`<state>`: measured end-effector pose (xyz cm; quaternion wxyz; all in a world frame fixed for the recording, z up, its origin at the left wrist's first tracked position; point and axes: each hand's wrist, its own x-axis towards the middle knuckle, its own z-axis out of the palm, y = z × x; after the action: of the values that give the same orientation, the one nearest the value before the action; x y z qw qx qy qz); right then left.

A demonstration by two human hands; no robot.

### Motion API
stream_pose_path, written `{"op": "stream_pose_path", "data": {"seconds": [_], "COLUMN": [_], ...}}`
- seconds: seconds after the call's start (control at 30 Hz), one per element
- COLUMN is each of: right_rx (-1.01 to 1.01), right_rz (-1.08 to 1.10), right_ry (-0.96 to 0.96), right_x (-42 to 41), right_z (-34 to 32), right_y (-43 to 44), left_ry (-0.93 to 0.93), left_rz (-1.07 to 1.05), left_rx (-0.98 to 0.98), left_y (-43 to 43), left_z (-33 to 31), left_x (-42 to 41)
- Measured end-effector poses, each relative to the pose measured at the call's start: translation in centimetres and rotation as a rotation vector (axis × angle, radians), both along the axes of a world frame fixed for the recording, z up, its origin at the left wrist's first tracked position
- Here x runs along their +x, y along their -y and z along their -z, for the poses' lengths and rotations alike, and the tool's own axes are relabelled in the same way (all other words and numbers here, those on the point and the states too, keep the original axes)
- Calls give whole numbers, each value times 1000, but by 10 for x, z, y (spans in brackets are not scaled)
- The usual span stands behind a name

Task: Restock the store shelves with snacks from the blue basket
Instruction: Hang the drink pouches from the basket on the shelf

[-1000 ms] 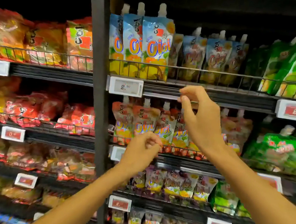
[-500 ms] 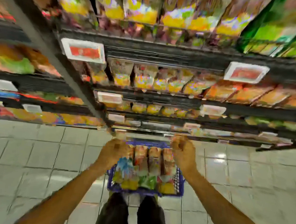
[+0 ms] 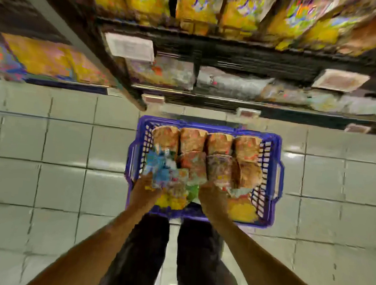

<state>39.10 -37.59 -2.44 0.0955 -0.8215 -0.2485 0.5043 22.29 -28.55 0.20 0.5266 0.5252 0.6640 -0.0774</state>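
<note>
The blue basket (image 3: 271,174) stands on the tiled floor in front of my feet, below the shelves. Two rows of orange snack packs (image 3: 205,142) fill its far half. A blue and yellow pouch (image 3: 159,165) lies at its near left, and another yellow pouch (image 3: 242,209) at its near right. My left hand (image 3: 145,190) is down in the basket at the edge of the blue pouch. My right hand (image 3: 211,196) reaches into the middle of the basket among the packs. Motion blur hides the fingers of both hands.
Dark store shelves (image 3: 238,52) stocked with yellow and orange snack bags rise just beyond the basket, with a white price tag (image 3: 129,47) on the rail. A dark upright post (image 3: 111,64) slants down to the floor. Pale floor tiles (image 3: 40,173) lie on both sides.
The view swung from the upper shelves down to the floor. Both hands dropped from the shelf rail into the basket, and the basket now looks nearer and larger.
</note>
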Motion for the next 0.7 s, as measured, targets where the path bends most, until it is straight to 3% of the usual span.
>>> {"op": "stream_pose_path", "data": {"seconds": [0.13,0.4,0.57,0.7], "right_rx": [-84,20,8,103], "right_rz": [-62,29,131,306], "right_ry": [-22,-72,-175,-209], "right_x": [-31,-44,-31,-15], "right_z": [33,65,47,-2], "right_y": [1,8,18,19], "left_ry": [-51,-95,40,202], "left_rz": [-56,-148,-116,-271], "left_rx": [45,79,7,-75], "left_y": [22,38,40,25], "left_z": [47,82,62,8], "left_x": [-8,-21,-21,-12]}}
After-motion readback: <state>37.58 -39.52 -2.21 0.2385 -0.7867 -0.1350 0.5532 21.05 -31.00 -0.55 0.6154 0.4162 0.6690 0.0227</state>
